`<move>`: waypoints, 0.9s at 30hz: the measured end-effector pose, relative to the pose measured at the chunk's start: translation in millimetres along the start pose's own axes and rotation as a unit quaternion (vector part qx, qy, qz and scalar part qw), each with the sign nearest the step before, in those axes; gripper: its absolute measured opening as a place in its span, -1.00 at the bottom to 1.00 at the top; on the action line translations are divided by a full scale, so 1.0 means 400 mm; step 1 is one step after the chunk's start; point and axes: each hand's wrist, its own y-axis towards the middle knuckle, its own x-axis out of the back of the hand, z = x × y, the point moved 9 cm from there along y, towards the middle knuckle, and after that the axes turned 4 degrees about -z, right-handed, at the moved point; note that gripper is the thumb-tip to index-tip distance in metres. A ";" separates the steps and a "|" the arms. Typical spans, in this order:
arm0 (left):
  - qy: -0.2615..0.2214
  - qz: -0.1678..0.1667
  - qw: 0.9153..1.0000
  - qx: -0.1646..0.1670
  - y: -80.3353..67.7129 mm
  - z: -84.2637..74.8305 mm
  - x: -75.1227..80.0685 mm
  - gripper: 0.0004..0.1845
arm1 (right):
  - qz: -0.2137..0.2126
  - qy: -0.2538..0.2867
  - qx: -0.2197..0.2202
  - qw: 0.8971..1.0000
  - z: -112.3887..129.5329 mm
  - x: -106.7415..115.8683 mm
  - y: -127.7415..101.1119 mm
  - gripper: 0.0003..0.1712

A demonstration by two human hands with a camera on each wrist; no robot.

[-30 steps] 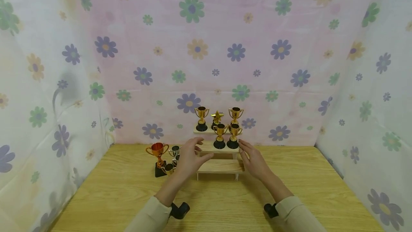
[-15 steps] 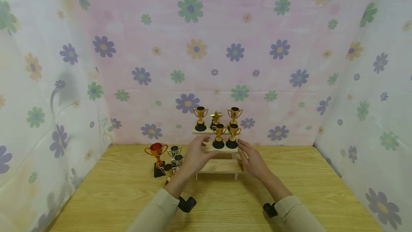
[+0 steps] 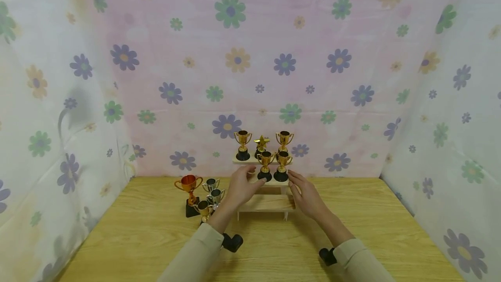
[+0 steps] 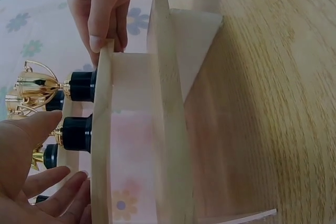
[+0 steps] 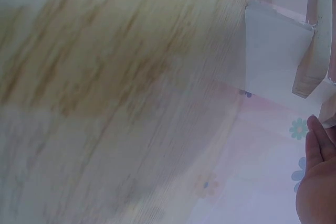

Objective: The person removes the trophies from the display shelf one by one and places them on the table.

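A three-step wooden stand (image 3: pixel 266 203) sits at the back of the table. Its top step carries two gold cups and a gold star trophy (image 3: pixel 261 144); two gold cups (image 3: pixel 265 163) stand on the middle step. My left hand (image 3: pixel 246 182) reaches to that step's left part with straight fingers, its thumb close to a cup's black base (image 4: pixel 77 132). At the step's right end my right hand (image 3: pixel 299 186) touches the wood with straight fingers (image 4: pixel 100 30). Neither hand holds anything. The right wrist view is blurred and shows the stand's side panel (image 5: pixel 273 61).
On the table left of the stand are a copper cup (image 3: pixel 189 185), two small silver cups (image 3: pixel 212 184) and a small gold cup (image 3: pixel 203 208). Flowered cloth walls (image 3: pixel 235 55) close the back and both sides. Bare tabletop (image 3: pixel 372 229) lies in front and to the right.
My left hand has moved forward and to the right, onto the middle step beside the gold cups. My right hand has barely shifted.
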 end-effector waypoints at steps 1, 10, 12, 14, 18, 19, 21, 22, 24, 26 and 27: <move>0.000 -0.001 1.000 0.003 0.003 0.003 -0.001 -0.43 | 0.001 0.000 0.000 1.000 0.000 0.000 0.000 -0.51; 0.002 -0.009 1.000 0.007 0.015 0.009 -0.007 -0.45 | 0.004 0.003 -0.006 1.000 0.004 0.000 -0.001 -0.53; -0.001 -0.010 1.000 0.001 0.019 0.010 -0.010 -0.46 | 0.003 0.001 -0.006 1.000 0.004 -0.001 -0.001 -0.52; -0.010 -0.007 1.000 -0.006 0.022 0.007 -0.015 -0.46 | 0.001 0.000 -0.003 1.000 0.003 0.000 -0.002 -0.52; -0.023 0.002 1.000 -0.012 0.026 0.003 -0.025 -0.45 | -0.001 -0.002 0.001 1.000 0.000 -0.001 -0.001 -0.52; -0.021 0.004 1.000 -0.015 0.027 0.003 -0.028 -0.45 | -0.001 -0.002 0.002 1.000 0.000 -0.002 -0.002 -0.52; -0.016 0.004 1.000 -0.014 0.029 0.005 -0.033 -0.45 | 0.000 -0.001 0.002 1.000 -0.001 -0.003 -0.002 -0.52; -0.013 0.004 1.000 -0.013 0.030 0.007 -0.035 -0.45 | 0.000 -0.001 0.001 1.000 -0.002 -0.004 -0.002 -0.52; -0.007 -0.001 1.000 -0.015 0.033 0.007 -0.038 -0.46 | 0.001 -0.001 -0.002 1.000 -0.003 -0.003 -0.002 -0.52; -0.007 -0.006 1.000 -0.012 0.035 0.006 -0.039 -0.47 | 0.001 -0.001 -0.004 1.000 -0.004 -0.002 -0.002 -0.53; -0.008 -0.009 1.000 -0.010 0.036 0.006 -0.040 -0.47 | 0.000 -0.001 -0.004 1.000 -0.004 -0.002 -0.001 -0.53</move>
